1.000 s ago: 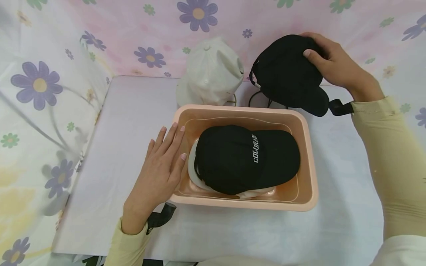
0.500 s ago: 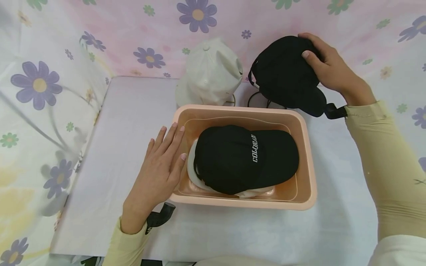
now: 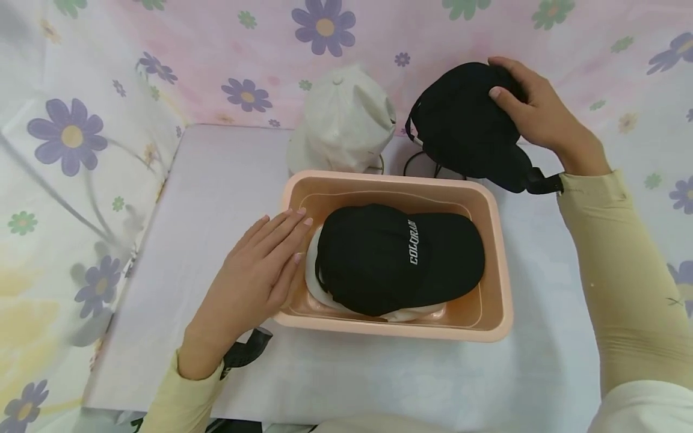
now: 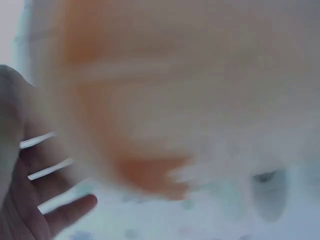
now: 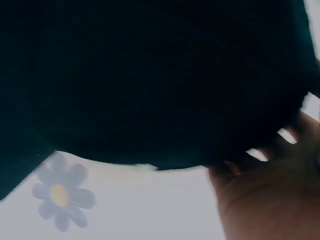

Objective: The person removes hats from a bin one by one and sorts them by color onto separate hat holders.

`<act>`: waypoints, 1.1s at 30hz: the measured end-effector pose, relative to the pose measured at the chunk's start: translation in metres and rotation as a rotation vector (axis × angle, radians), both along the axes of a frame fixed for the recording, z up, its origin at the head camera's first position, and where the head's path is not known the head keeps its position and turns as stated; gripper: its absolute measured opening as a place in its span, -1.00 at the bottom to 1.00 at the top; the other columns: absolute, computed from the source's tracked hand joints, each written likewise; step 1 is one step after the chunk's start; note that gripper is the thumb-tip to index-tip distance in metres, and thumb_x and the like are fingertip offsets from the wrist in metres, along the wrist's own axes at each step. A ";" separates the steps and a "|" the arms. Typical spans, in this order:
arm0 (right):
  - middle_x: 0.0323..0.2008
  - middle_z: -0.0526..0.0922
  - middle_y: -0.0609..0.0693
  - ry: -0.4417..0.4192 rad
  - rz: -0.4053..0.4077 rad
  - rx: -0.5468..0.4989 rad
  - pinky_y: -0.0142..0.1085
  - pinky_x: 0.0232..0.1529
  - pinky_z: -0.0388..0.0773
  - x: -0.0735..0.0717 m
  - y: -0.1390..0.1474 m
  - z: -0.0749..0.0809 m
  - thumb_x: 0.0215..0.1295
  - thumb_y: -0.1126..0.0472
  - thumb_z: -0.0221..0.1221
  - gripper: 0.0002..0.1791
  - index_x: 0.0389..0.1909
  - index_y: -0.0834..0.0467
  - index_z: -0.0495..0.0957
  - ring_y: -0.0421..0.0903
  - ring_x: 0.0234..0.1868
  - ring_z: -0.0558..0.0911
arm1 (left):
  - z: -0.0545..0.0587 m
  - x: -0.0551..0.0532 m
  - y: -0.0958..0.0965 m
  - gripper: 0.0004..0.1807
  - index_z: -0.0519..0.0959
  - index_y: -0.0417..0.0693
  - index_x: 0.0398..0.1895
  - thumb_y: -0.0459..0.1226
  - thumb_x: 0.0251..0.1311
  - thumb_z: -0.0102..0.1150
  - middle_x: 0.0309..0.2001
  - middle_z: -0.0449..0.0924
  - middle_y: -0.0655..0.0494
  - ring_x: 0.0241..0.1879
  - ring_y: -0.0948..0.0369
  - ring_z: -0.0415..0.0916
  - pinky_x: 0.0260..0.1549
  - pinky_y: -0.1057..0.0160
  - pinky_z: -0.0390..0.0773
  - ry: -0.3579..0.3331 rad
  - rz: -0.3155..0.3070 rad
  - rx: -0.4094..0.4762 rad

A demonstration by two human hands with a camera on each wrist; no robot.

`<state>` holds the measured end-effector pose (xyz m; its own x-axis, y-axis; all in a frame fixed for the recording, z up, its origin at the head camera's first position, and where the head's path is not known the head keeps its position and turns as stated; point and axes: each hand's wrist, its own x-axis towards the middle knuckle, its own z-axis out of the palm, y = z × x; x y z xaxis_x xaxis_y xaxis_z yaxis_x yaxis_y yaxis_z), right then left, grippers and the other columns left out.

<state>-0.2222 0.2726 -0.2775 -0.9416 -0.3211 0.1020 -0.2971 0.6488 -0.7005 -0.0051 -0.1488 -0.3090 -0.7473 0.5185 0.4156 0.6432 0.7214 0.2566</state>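
Observation:
My right hand (image 3: 541, 117) grips the side of a black baseball cap (image 3: 462, 123) at the back right, thumb toward me and fingers around the far side. Its brim points down and right; in the right wrist view the dark cap (image 5: 150, 85) fills most of the picture. My left hand (image 3: 251, 270) rests at the left rim of a peach plastic bin (image 3: 500, 282), fingers straight and reaching over the edge. Inside the bin lies another black cap (image 3: 363, 258) lettered in white, brim to the right, on top of pale caps mostly hidden under it.
A white cap (image 3: 343, 117) sits behind the bin, a thin gold wire showing under it. Thin black wire loops (image 3: 414, 163) show below the held cap. A flowered backdrop (image 3: 271, 54) closes off the back and left of the white-covered table (image 3: 216, 180).
My left hand has slid slightly, its fingers drawing closer together and turning more toward the bin. The right hand stays on the black cap, which has barely moved.

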 end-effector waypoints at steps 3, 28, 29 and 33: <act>0.45 -0.02 -0.07 -0.047 0.004 0.076 -0.15 0.41 -0.22 0.009 0.002 0.011 0.42 0.08 -0.10 -0.37 0.45 -0.14 -0.05 -0.09 0.44 -0.01 | 0.029 -0.003 0.000 -0.57 0.47 -0.26 0.15 -0.23 0.40 -0.25 0.16 0.47 -0.10 0.14 -0.02 0.41 0.18 0.00 0.28 0.139 -0.084 0.112; 0.21 0.36 -0.06 -0.284 -0.530 -0.393 -0.33 0.39 -0.22 -0.002 0.060 -0.030 0.42 0.02 -0.09 -0.47 0.32 0.19 0.27 -0.26 0.34 0.13 | 0.076 -0.168 0.140 -0.73 0.52 -0.13 0.02 -0.32 0.36 -0.12 -0.05 0.56 0.10 -0.06 0.34 0.44 -0.03 0.48 0.38 -0.554 -0.147 0.656; 0.25 0.31 -0.04 -0.313 -0.524 -0.380 -0.31 0.40 -0.25 -0.003 0.062 -0.035 0.43 0.01 -0.10 -0.44 0.34 0.20 0.22 -0.25 0.35 0.09 | 0.071 -0.169 0.146 -0.71 0.50 -0.10 0.06 -0.30 0.37 -0.13 -0.01 0.54 0.12 -0.03 0.34 0.43 -0.02 0.50 0.36 -0.598 -0.122 0.642; 0.42 0.02 0.00 -0.447 -0.457 -0.342 -0.21 0.40 -0.31 -0.003 0.067 -0.054 0.43 -0.07 -0.18 -0.30 0.42 0.25 -0.03 -0.17 0.43 -0.11 | 0.050 -0.170 0.166 -0.62 0.37 -0.05 0.23 -0.20 0.39 -0.14 0.14 0.44 0.15 0.05 0.35 0.36 -0.01 0.53 0.33 -0.699 -0.057 0.565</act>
